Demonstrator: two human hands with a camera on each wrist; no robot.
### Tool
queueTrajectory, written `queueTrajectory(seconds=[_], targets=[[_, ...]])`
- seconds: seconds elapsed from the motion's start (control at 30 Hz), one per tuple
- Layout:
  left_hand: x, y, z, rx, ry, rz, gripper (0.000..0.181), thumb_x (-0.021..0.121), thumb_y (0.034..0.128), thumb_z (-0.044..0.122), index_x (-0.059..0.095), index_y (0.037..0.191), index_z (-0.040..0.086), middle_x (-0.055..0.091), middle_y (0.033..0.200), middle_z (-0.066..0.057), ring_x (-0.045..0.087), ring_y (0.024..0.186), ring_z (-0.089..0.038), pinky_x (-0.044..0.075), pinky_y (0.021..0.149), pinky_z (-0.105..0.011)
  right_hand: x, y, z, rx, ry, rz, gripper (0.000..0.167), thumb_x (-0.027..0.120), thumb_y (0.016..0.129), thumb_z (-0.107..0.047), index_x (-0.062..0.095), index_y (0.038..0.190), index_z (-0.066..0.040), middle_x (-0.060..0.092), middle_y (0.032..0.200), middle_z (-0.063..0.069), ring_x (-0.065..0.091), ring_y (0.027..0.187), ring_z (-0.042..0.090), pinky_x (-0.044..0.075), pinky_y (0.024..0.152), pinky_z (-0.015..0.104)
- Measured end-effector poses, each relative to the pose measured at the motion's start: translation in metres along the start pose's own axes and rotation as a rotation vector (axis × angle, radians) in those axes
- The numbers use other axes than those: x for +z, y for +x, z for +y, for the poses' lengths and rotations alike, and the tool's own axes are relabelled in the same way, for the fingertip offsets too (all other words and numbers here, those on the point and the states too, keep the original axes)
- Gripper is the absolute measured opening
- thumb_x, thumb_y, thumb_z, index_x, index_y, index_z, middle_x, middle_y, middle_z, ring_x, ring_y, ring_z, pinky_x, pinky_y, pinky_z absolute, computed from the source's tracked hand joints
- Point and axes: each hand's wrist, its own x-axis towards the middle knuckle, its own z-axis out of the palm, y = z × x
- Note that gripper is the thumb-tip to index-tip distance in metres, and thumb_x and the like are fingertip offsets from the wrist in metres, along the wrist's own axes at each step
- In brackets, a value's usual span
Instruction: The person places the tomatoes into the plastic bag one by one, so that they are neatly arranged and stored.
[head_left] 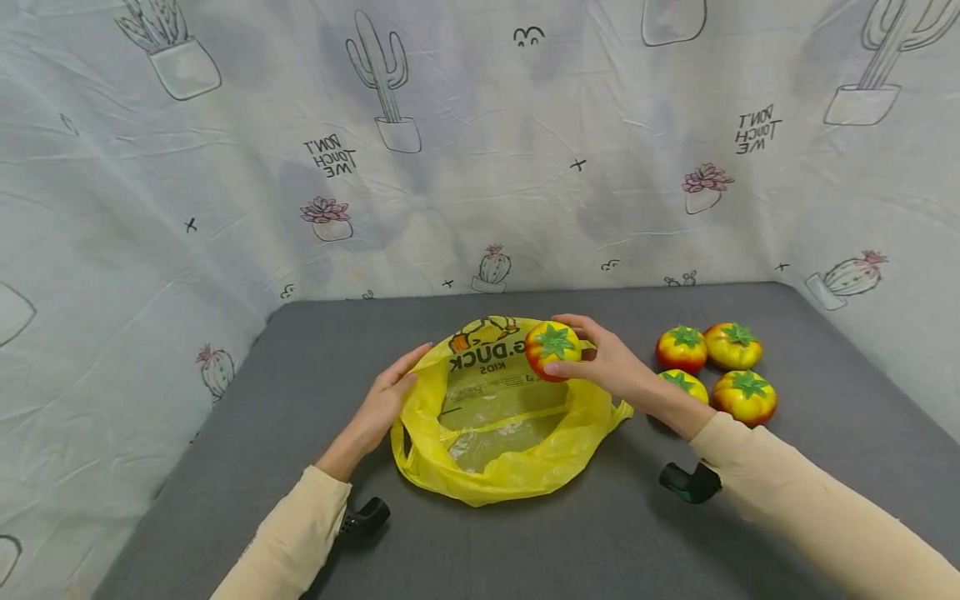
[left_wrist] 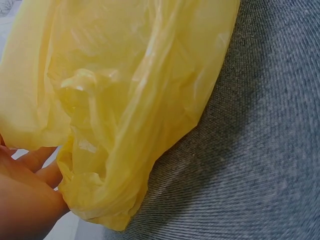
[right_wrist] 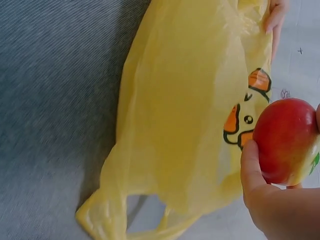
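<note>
A yellow plastic bag [head_left: 510, 483] lies with its mouth spread wide on the grey table; a duck print shows on its far wall. My left hand [head_left: 382, 408] holds the bag's left rim, thumb on the near side. In the left wrist view, the fingers [left_wrist: 42, 165] pass partly behind the yellow film. My right hand [head_left: 611, 362] grips a red-and-yellow tomato [head_left: 553, 350] with a green calyx over the bag's far right rim. The right wrist view shows the tomato's red side [right_wrist: 287, 140] between thumb and fingers, beside the printed duck.
Several more tomatoes [head_left: 735, 346] sit grouped to the right of the bag, one partly behind my right forearm. Grey cloth covers the table [head_left: 330, 333]. A pale curtain [head_left: 480, 150] with cactus drawings hangs behind it. Bag handles [head_left: 622, 412] stick out at the sides.
</note>
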Motion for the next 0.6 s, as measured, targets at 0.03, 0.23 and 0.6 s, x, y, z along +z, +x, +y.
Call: queueTrajectory(seconds=[0.03, 0.23, 0.6], targets=[[0.0, 0.0, 0.0, 0.001, 0.001, -0.001, 0.046, 0.028, 0.1055, 0.009, 0.026, 0.152, 0.013, 0.016, 0.156, -0.006, 0.01, 0.143, -0.026, 0.013, 0.112, -0.052, 0.002, 0.001, -0.001, 0.0, 0.0, -0.005, 0.074, 0.072, 0.087, -0.028, 0.032, 0.147, -0.015, 0.035, 0.142, 0.014, 0.05, 0.113, 0.035, 0.047, 0.089, 0.042], [0.0, 0.001, -0.001, 0.009, -0.002, -0.005, 0.046, 0.027, 0.1054, 0.009, 0.027, 0.152, 0.013, 0.017, 0.156, -0.006, 0.011, 0.142, -0.026, 0.013, 0.111, -0.052, 0.014, 0.009, -0.003, 0.007, -0.009, -0.031, 0.076, 0.074, 0.085, -0.03, 0.032, 0.147, -0.016, 0.036, 0.142, 0.014, 0.049, 0.116, 0.035, 0.047, 0.09, 0.042], [0.003, 0.003, 0.0, 0.024, -0.006, -0.01, 0.046, 0.028, 0.1053, 0.009, 0.028, 0.151, 0.012, 0.018, 0.156, -0.007, 0.012, 0.142, -0.025, 0.015, 0.111, -0.051, 0.042, 0.03, 0.001, 0.014, -0.029, -0.05, 0.075, 0.078, 0.082, -0.025, 0.038, 0.144, -0.012, 0.049, 0.128, 0.014, 0.051, 0.11, 0.029, 0.05, 0.084, 0.037]])
